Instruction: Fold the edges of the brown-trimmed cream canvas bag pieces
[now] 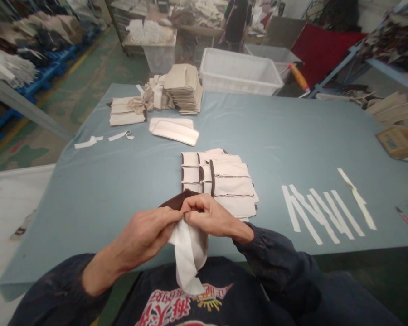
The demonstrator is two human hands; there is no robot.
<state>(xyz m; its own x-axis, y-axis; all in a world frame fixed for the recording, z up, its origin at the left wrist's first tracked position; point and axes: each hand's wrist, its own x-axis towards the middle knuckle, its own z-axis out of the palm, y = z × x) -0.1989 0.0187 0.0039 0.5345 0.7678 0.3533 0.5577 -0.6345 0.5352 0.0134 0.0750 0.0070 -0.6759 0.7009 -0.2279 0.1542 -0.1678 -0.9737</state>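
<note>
Head view: left hand (146, 237) and right hand (212, 216) both pinch white pouch with brown trim (187, 244) above near desk (88, 194) edge. Pouch stack (224, 183) just beyond. Risk: thin cloth slips from fingertip grip, drops into lap.

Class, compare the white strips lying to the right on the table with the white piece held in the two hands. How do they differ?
The white strips lie flat on the table, untouched; the held white piece hangs down, pinched by the left hand and right hand. The strips are narrow and straight; the held piece is wider and folded. The strips are several; the held piece is one, joined to brown fabric. Both are white.
</note>
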